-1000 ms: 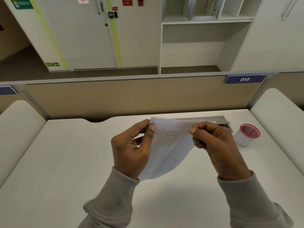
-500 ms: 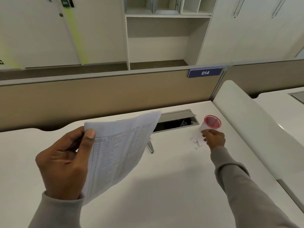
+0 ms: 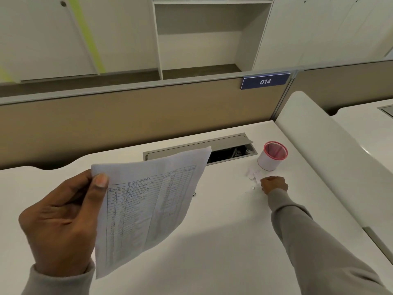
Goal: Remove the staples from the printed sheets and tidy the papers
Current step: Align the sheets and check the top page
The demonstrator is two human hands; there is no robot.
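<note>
While the right hand [image 3: 274,185] rests at the far right of the counter [image 3: 223,241], beside small paper scraps [image 3: 253,174] and near the red-rimmed cup [image 3: 272,156], it should, I judge, leave any pulled staple there in one place; its fingers are curled, but whether they pinch something I cannot tell. The left hand [image 3: 61,226] pinches the printed sheets [image 3: 148,201] by one corner, raised over the near left, the printed table facing up and the far corner slightly fanned.
</note>
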